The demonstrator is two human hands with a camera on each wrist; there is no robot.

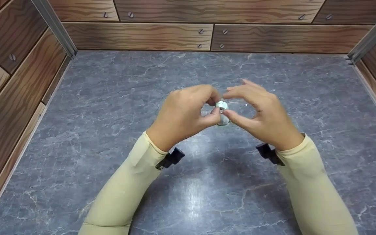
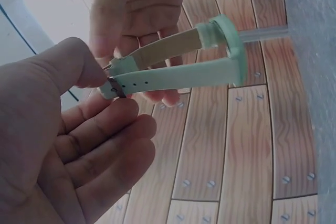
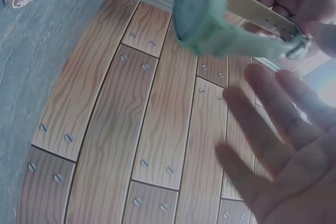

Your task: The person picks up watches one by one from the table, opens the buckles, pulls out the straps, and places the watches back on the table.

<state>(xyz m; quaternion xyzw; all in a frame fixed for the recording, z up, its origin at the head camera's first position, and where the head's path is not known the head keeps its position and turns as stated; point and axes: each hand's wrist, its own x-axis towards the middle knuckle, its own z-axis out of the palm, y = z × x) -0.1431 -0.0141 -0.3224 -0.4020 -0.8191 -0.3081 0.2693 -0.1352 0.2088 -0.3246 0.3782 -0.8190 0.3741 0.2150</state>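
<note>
Watch (image 3: 216, 32) held above the worktop (image 1: 188, 182), case (image 2: 237, 56) downward. My left hand (image 1: 188, 107) pinches the strap (image 2: 173, 75) near the buckle (image 2: 116, 88); my right hand (image 1: 263, 111) stands open alongside, gripping nothing. I judge it light, strap pliable, case rigid; best held by strap ends.

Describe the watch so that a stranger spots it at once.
Start with the grey marbled table, then find the left hand and right hand meeting above it. The watch is there, its buckle end pinched by the left hand. Its mint-green strap and rounded case set it apart from the pale yellow sleeves and black wrist cameras.
</note>
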